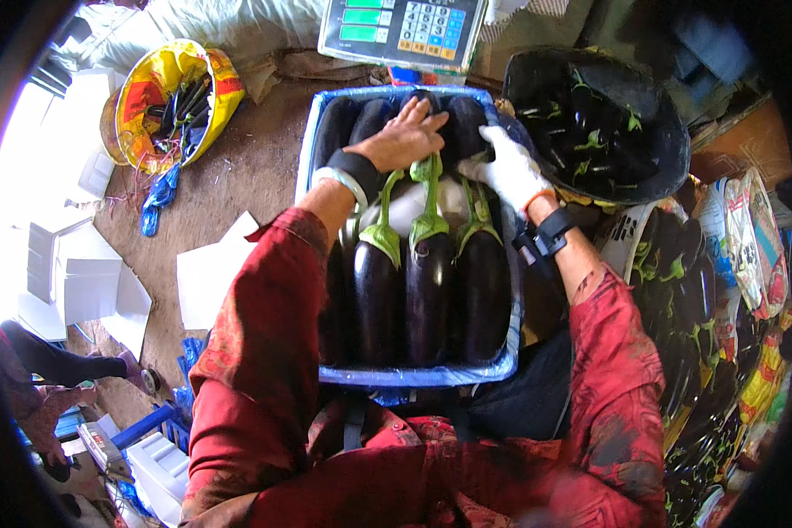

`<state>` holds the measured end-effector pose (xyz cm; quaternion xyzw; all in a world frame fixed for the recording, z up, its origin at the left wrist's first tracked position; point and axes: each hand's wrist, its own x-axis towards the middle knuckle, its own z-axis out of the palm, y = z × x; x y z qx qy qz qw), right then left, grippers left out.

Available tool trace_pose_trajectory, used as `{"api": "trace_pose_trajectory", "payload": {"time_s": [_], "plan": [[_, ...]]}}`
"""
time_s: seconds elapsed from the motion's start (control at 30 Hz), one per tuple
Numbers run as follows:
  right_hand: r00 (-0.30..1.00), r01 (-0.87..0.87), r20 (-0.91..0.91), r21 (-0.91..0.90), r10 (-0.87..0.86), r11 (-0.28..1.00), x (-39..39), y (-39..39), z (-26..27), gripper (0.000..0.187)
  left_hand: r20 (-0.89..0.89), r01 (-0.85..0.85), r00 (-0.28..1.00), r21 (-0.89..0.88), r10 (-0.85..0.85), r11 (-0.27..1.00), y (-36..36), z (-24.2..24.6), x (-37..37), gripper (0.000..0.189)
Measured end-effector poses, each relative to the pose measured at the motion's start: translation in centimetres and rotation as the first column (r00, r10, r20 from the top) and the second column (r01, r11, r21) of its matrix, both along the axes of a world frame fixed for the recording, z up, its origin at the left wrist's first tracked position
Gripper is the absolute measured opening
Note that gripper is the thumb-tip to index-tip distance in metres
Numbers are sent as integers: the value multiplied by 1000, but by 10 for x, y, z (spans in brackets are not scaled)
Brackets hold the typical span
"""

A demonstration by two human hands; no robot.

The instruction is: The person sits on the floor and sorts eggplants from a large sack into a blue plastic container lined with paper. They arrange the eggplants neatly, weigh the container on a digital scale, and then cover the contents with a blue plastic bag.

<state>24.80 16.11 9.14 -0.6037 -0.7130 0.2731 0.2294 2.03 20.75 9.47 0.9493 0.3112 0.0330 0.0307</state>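
Before me stands a crate [419, 376] lined with blue plastic film, holding two rows of dark eggplants. The near row, with an eggplant [429, 297] in its middle, has green stems pointing away from me. My bare left hand [409, 132] lies spread, palm down, over the far row and the stem tips. My right hand [507, 165], in a white glove, rests at the crate's right side by a far-row eggplant [468, 125]; its fingers are apart. White material [449, 198] shows between the rows under the stems. What lies beneath both palms is hidden.
A digital scale's panel [402, 33] stands beyond the crate. A black tub [680, 152] of eggplants is at the right, with more eggplants [686, 264] below it. At the left are a yellow bag-lined basket [228, 79], white foam boxes [92, 284] and another person's leg [66, 356].
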Motion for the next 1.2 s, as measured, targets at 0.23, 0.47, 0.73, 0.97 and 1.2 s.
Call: {"api": "trace_pose_trajectory", "payload": {"time_s": [0.23,0.47,0.73,0.97,1.2], "plan": [[954,209,-190,-124,-230,970,69,-39,-17,79,579,-146,631,-565,517,812,-43,26,-96,56],[702,-372,-628,-725,-335,580,98,-142,-108,50,-39,-288,67,-958,997,-19,-202,-84,-227,52],[849,-300,319,-367,422,880,94,-190,-90,23,-39,423,22,-905,999,-44,-257,-159,-218,32],[980,-4,186,-316,66,949,126,-250,-99,18,-151,518,-156,-854,976,-49,-287,-90,-223,16],[455,-648,521,-362,722,670,154,-203,-197,28,-152,70,355,-980,923,-188,-291,-68,-211,27]]}}
